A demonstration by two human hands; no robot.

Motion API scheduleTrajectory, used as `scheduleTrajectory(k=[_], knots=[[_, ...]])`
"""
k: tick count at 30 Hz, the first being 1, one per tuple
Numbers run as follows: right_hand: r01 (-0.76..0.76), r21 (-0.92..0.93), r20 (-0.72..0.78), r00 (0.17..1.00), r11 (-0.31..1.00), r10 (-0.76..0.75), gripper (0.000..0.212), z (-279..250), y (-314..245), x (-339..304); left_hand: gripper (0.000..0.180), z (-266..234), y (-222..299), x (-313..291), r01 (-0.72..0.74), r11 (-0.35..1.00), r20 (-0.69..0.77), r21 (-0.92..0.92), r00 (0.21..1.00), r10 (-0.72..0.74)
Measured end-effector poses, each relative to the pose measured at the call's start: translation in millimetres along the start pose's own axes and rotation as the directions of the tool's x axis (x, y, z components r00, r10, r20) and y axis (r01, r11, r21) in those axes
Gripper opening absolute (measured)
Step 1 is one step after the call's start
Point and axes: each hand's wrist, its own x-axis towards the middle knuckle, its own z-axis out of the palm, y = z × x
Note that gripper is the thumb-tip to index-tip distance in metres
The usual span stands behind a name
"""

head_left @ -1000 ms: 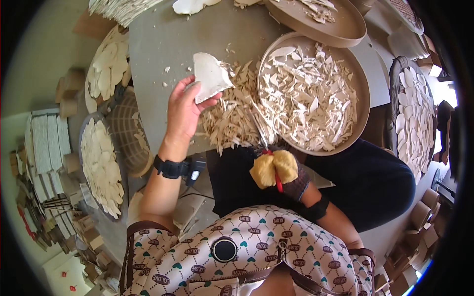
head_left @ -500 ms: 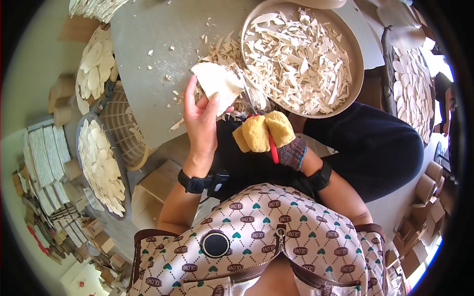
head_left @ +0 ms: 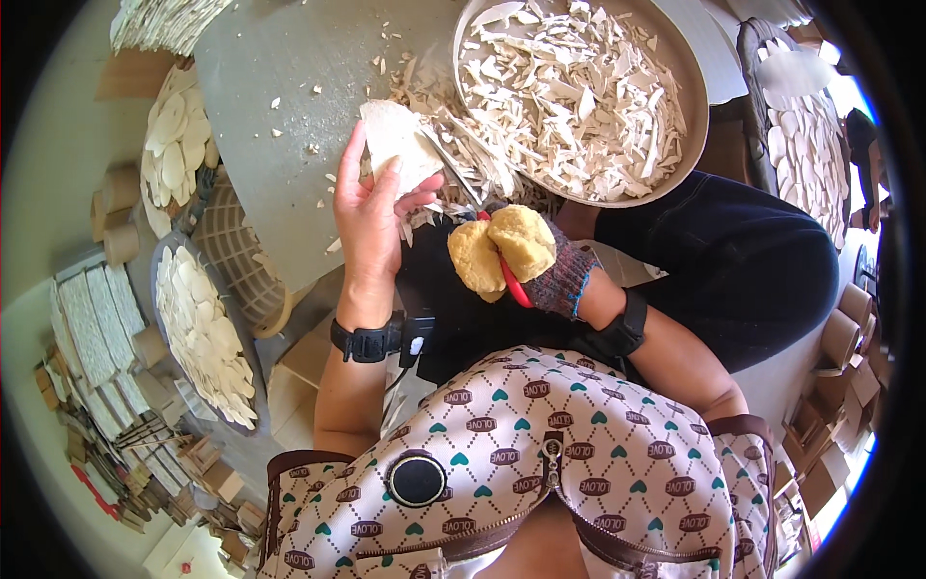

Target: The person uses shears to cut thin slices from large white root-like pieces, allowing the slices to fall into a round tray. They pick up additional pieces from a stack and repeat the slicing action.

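A flat off-white slice (head_left: 397,140) is pinched between the thumb and fingers of my left hand (head_left: 369,230), over the table's near edge. My right hand (head_left: 567,268) wears a knitted glove and is closed round scissors (head_left: 449,164) with red handles (head_left: 516,288). Thick yellow foam pads (head_left: 522,241) cover the grip and hide most of those fingers. The blades lie at the slice's right edge; whether they touch it, I cannot tell. Loose off-white trimmings (head_left: 487,159) lie just beyond the blades.
A large round tray (head_left: 698,125) full of trimmings (head_left: 588,106) stands right of the grey table (head_left: 260,116). To the left are a woven basket (head_left: 231,227) and trays of flat off-white pieces (head_left: 198,328). Another such tray (head_left: 805,154) is at far right. My knee (head_left: 772,251) rises below the tray.
My left hand and the slice have shifted a little up and left, and the slice has turned. The scissors and foam pads have tilted. The whole view has shifted slightly.
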Motion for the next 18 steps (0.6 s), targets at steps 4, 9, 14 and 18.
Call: scheduleTrajectory(k=[4, 9, 14, 18], knots=[[0.229, -0.494, 0.08, 0.973, 0.839, -0.218, 0.029, -1, -18, 19, 0.055, -2, 6, -3, 0.068, 0.998, 0.017, 0.009, 0.998, -0.068], [0.13, -0.351, 0.009, 0.991, 0.927, -0.135, 0.033, 7, -12, 20, 0.056, -11, 4, -1, 0.106, 0.994, 0.009, -0.006, 0.994, -0.106], [0.146, -0.429, 0.037, 0.989, 0.891, -0.145, 0.035, 7, -1, 21, 0.056, -16, 3, -3, 0.133, 0.991, -0.001, -0.013, 0.991, -0.133], [0.169, -0.41, 0.022, 0.984, 0.896, -0.175, 0.031, 7, 9, 25, 0.056, -20, 8, -5, 0.166, 0.985, 0.024, 0.043, 0.986, -0.167]])
